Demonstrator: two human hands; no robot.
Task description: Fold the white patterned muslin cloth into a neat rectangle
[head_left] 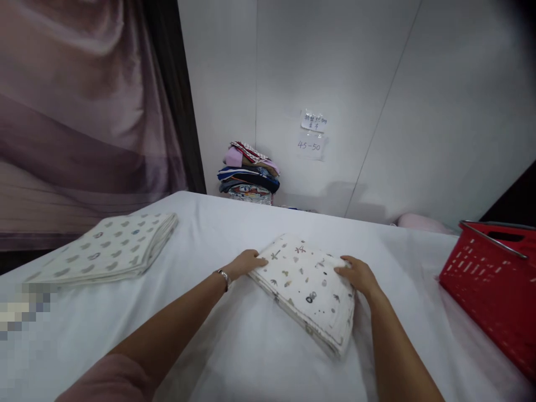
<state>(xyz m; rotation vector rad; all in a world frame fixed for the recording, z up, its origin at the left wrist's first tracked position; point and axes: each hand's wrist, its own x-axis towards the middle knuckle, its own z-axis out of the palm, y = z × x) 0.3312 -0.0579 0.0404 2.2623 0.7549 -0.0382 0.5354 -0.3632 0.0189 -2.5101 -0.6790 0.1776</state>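
Note:
A folded white blanket [301,279] printed with small grey and brown figures lies at a slant on the white-covered table. My left hand [247,263] grips its left corner, thumb on top and the other fingers hidden beneath. On the opposite side, my right hand [358,274] pinches the right edge, thumb and a finger over the top layer. Several layers show along the near edge of the blanket. Farther left rests a second folded blanket [113,245], white with grey blotches, apart from both hands.
A red plastic basket [489,285] with a metal handle stands at the right. Behind the table, folded fabrics [249,173] are stacked against the wall, near taped paper signs [312,137]. A pinkish curtain [84,111] hangs at the left. White cloth [201,234] covers the table.

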